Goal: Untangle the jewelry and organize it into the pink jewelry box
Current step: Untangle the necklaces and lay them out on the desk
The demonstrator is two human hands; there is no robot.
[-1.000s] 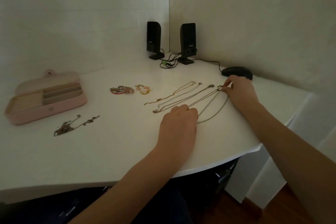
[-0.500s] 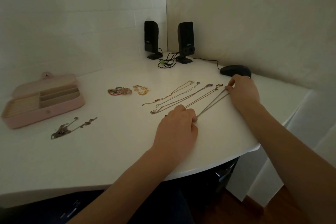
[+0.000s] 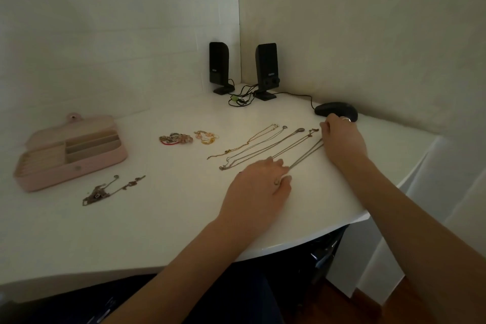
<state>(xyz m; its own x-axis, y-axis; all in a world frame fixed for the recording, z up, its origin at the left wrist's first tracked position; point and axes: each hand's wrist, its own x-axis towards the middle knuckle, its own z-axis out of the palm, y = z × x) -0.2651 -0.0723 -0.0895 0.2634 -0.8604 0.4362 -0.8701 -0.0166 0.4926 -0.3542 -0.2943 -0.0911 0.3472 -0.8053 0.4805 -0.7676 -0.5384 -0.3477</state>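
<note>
Several thin necklaces (image 3: pixel 257 146) lie stretched side by side on the white desk (image 3: pixel 157 218). My left hand (image 3: pixel 259 187) pinches the near end of the rightmost silver chain (image 3: pixel 306 156). My right hand (image 3: pixel 342 139) holds that chain's far end, so the chain runs straight between both hands. The pink jewelry box (image 3: pixel 79 163) stands open at the far left, its compartments showing. A tangled dark chain piece (image 3: pixel 110 189) lies in front of the box. Two small heaps of jewelry, one reddish (image 3: pixel 175 138) and one golden (image 3: pixel 206 137), sit mid-desk.
Two black speakers (image 3: pixel 266 71) with tangled cables stand in the back corner. A black computer mouse (image 3: pixel 336 111) lies just behind my right hand. The desk's curved front edge runs close below my forearms, with wooden floor at the lower right.
The rightmost chain, which bulged in a loop a second ago, is now pulled straight between my hands. My right hand has shifted slightly right along the desk.
</note>
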